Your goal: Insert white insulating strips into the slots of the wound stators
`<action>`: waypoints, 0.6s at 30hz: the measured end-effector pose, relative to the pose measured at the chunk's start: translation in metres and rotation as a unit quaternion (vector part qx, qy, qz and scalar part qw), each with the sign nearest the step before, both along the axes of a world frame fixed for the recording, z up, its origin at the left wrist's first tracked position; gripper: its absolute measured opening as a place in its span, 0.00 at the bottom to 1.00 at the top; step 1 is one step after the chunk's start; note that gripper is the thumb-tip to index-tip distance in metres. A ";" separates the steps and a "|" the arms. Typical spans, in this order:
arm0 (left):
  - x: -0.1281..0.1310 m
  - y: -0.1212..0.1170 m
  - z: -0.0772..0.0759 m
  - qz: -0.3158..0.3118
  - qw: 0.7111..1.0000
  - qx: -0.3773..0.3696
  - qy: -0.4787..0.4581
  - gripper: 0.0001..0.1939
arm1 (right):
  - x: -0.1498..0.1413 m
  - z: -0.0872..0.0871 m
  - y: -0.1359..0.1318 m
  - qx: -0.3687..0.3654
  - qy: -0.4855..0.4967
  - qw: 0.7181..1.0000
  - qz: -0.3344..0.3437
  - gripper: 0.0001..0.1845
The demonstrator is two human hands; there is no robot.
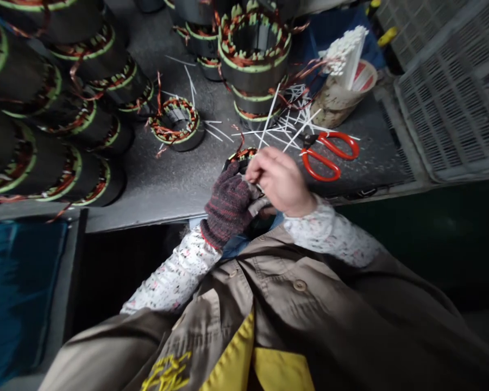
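A small motor stator [241, 157] with copper windings sits at the bench's front edge, mostly hidden behind my hands. My left hand [229, 203], in a dark knitted glove with pale fingertips, is wrapped round its near side. Bare, my right hand [279, 179] is closed in a pinch over the stator, close to the left fingertips. What the pinch holds is hidden. A thin white strip [269, 117] reaches down to the right knuckles; whether it is held I cannot tell. Red-handled scissors [330, 153] lie just right of my right hand.
Another stator [177, 124] stands alone at left centre. Stacked stators [255, 65] rise behind my hands, and more stacks [36, 146] fill the left. White strips [287, 127] lie scattered near a tub [336, 103] holding a white bundle and tape roll. A plastic crate [458, 92] is at right.
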State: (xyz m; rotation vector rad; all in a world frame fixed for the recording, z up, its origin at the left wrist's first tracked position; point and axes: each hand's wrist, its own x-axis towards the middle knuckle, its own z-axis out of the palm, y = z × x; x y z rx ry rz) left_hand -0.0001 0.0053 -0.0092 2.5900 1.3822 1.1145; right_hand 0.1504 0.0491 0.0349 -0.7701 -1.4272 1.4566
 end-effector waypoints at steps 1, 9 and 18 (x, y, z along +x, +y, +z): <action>-0.002 0.000 0.000 -0.006 1.000 0.003 0.004 0.16 | -0.004 -0.003 0.002 0.023 -0.014 1.000 0.002 0.28; -0.003 -0.009 0.006 0.035 0.999 0.001 -0.006 0.25 | 0.116 -0.018 0.035 0.294 -0.554 0.768 -0.129 0.06; -0.005 0.000 0.012 0.024 0.991 -0.030 0.132 0.26 | 0.146 -0.017 0.068 0.209 -0.772 0.598 -0.056 0.38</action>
